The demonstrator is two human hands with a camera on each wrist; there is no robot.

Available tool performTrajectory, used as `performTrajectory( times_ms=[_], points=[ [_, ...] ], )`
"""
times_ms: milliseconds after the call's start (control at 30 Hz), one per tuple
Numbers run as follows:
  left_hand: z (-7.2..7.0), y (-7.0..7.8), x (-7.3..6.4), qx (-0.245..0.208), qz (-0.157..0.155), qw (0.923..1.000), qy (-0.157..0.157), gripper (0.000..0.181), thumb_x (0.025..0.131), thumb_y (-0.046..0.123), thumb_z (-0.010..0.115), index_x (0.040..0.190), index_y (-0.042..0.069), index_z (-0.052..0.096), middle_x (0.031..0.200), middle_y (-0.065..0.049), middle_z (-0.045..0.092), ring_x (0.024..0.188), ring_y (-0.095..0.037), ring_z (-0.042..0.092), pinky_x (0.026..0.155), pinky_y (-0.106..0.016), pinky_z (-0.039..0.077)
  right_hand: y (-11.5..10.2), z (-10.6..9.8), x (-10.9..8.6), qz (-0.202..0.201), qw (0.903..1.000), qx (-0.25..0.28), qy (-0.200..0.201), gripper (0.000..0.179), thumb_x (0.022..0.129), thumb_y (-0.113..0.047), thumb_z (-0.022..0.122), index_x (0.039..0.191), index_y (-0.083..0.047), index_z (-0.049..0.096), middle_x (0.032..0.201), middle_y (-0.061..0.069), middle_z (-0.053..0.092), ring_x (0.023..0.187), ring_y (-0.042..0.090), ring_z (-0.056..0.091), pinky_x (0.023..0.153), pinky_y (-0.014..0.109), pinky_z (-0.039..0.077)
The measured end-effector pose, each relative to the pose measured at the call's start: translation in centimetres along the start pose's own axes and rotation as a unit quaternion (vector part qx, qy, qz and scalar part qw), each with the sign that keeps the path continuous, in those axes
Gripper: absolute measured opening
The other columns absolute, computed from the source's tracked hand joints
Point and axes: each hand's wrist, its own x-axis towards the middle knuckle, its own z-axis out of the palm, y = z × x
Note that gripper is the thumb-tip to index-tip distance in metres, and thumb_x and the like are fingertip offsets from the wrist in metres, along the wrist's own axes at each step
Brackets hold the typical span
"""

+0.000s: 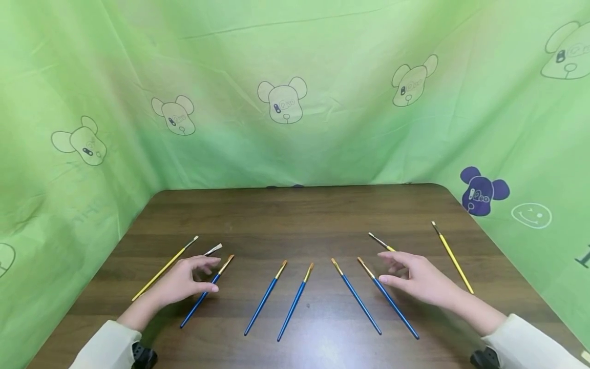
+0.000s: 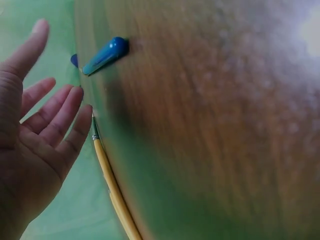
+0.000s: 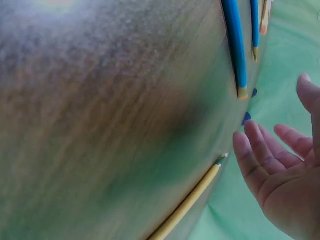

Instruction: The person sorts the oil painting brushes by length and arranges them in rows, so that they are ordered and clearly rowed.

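My left hand (image 1: 183, 281) hovers over the left side of the table, fingers loosely bent and thumb apart, holding nothing. Beneath its thumb lies a blue paintbrush (image 1: 197, 308) with orange bristles. Another paintbrush (image 1: 213, 249) is mostly hidden behind that hand, only its pale bristle end showing. On the right, my right hand (image 1: 421, 281) hangs with relaxed, empty fingers beside a second blue paintbrush (image 1: 400, 311). It covers the lower part of a yellow paintbrush (image 1: 382, 242). Both wrist views show spread fingers, the left hand (image 2: 47, 130) and right hand (image 3: 285, 170) gripping nothing.
Outside the hands lie a yellow paintbrush (image 1: 162, 271) at left and another yellow paintbrush (image 1: 454, 259) at right. Between the hands are several blue paintbrushes, including one near the middle (image 1: 295, 302). A green printed curtain (image 1: 322, 148) surrounds the brown wooden table (image 1: 295, 215).
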Motion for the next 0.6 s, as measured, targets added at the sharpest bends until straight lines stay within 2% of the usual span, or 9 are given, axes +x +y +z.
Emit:
performTrajectory(
  times_ms=[100,300,600],
  points=[
    [0.1,-0.2,-0.2,-0.014,-0.015,0.9998,-0.008,0.062,0.075,0.024,0.085,0.127,0.001,0.061,0.114,-0.012,0.066,0.090,-0.018,0.061,0.064,-0.027,0.053,0.1,0.1,-0.2,-0.001,0.9998,0.009,-0.016,0.046,0.082,-0.018,0.079,0.120,0.003,0.062,0.098,0.005,0.067,0.080,0.011,0.063,0.064,0.028,0.054],
    [0.3,-0.2,-0.2,0.002,-0.019,0.9998,-0.008,0.058,0.073,0.017,0.086,0.123,0.000,0.063,0.107,-0.008,0.067,0.082,-0.013,0.060,0.070,-0.028,0.049,0.4,0.6,-0.4,0.013,0.9983,0.028,-0.050,0.046,0.081,-0.019,0.079,0.117,0.005,0.062,0.094,0.003,0.064,0.076,0.004,0.060,0.064,0.027,0.053],
    [0.7,-0.1,0.2,-0.007,-0.020,0.9998,-0.006,0.055,0.071,0.013,0.087,0.119,-0.002,0.065,0.100,-0.005,0.065,0.075,-0.009,0.058,0.070,-0.026,0.048,0.5,1.3,-0.2,0.043,0.9954,0.037,-0.077,0.048,0.079,-0.025,0.081,0.114,0.002,0.063,0.086,-0.002,0.060,0.071,0.003,0.058,0.064,0.025,0.050]
  ],
)
